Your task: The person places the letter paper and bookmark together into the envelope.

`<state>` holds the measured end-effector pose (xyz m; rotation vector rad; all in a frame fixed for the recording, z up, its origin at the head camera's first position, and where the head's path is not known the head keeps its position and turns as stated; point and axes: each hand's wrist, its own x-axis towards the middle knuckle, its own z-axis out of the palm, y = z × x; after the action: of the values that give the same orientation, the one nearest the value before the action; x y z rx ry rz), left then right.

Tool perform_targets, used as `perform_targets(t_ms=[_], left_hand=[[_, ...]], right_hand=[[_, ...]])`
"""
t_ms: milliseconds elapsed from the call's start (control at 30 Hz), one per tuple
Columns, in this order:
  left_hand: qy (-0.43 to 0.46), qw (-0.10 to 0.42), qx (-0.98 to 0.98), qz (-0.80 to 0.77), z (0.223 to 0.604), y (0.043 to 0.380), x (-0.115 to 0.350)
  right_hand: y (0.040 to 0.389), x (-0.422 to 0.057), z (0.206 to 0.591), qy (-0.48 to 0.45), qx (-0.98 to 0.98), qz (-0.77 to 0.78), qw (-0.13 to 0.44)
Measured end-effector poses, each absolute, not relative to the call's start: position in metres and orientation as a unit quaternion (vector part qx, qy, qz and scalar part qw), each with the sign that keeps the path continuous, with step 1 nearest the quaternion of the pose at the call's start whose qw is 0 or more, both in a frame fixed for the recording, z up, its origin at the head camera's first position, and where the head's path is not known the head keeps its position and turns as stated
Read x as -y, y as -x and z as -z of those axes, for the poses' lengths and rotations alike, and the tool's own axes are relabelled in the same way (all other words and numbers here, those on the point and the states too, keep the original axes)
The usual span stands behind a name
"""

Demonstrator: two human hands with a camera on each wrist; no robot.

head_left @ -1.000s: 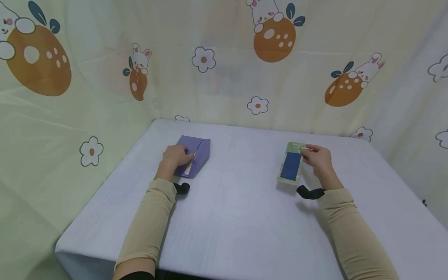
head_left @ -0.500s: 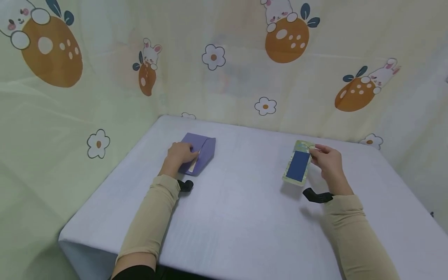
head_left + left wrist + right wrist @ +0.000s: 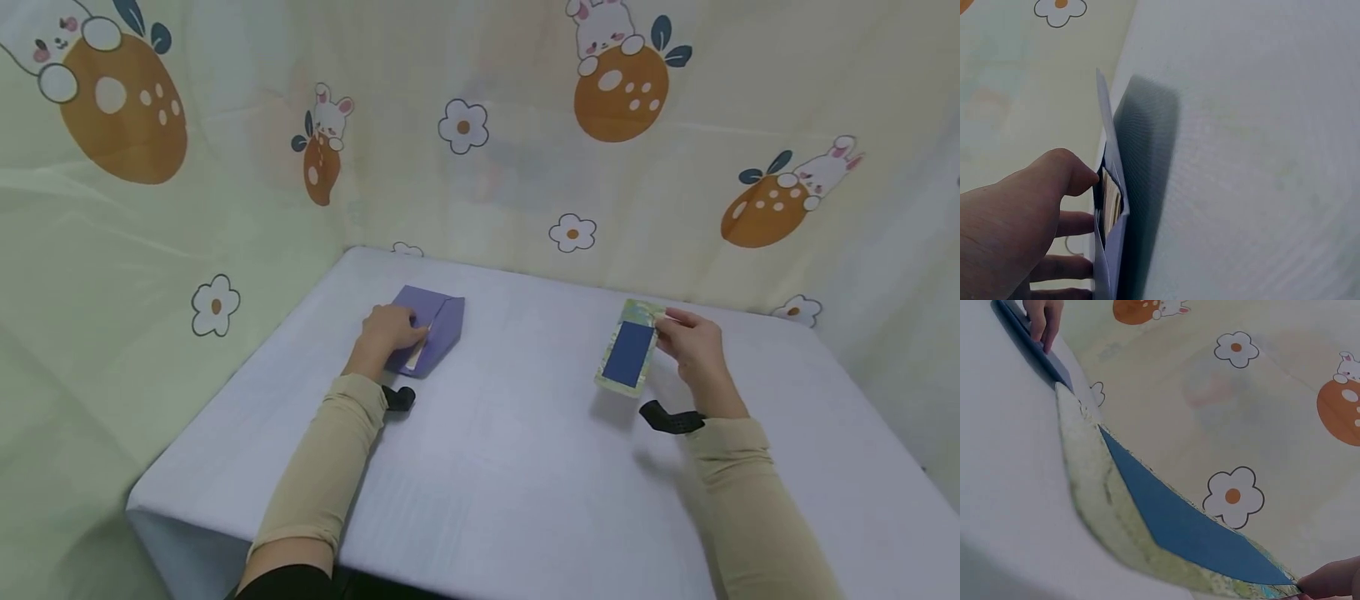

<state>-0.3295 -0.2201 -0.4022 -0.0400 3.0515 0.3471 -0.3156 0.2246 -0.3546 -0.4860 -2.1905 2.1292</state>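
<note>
Card (image 3: 628,353) shifted slightly toward purple envelope (image 3: 444,330), pinched by right grip (image 3: 693,346); left grip (image 3: 385,331) on envelope unclear (partly hidden).

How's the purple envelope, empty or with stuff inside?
Not empty: the purple envelope gapes in the left wrist view, showing pale layers inside. How full, I can't tell.

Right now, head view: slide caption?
Left hand holds a purple envelope; right hand holds a green-bordered blue card above a white table.
</note>
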Motion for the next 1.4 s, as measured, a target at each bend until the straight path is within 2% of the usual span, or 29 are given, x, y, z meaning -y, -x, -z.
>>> perform_targets(t_ms=[733, 967, 1400], left_hand=[[0.012, 0.038, -0.992, -0.118, 0.406, 0.326, 0.221], [0.013, 0.029, -0.993, -0.113, 0.407, 0.326, 0.221], [0.007, 0.032, -0.992, -0.118, 0.407, 0.326, 0.211]], right_hand=[[0.321, -0.166, 0.345, 0.109, 0.651, -0.751, 0.005], [0.321, -0.153, 0.344, 0.117, 0.610, -0.783, -0.024], [0.324, -0.135, 0.354, 0.132, 0.631, -0.764, -0.023]])
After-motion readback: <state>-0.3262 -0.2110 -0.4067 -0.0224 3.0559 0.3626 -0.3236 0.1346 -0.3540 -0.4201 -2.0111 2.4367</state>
